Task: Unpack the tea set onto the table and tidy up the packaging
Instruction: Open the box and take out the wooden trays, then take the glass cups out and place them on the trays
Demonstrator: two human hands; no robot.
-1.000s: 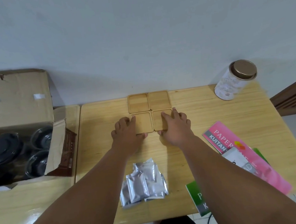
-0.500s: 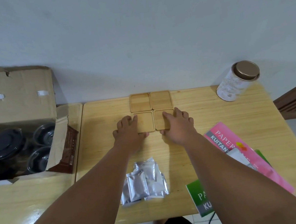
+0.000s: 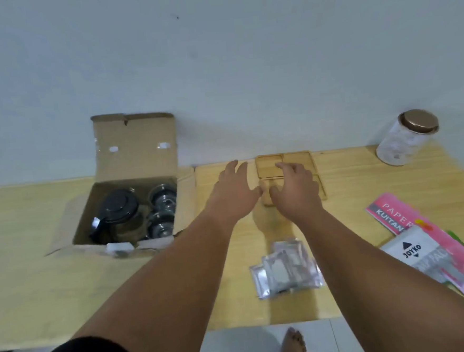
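Several square wooden coasters [image 3: 270, 165] lie together in a block at the far side of the table [image 3: 234, 299]. My left hand [image 3: 233, 188] hovers just left of them with fingers straight, holding nothing. My right hand [image 3: 295, 188] is above the block's front, fingers loosely bent, and covers part of it. An open cardboard box [image 3: 136, 155] stands at the left. Inside it are a dark glass teapot [image 3: 118, 214] and glass cups [image 3: 162, 200].
Silver foil sachets [image 3: 285, 268] lie in a heap near the table's front edge. A white canister with a bronze lid [image 3: 404, 139] stands at the far right. Pink and green paper pads and a white packet [image 3: 422, 247] lie at the right edge.
Both hands have lifted off the front coasters and drifted left. My view has swung left, so the box now sits nearer the middle.
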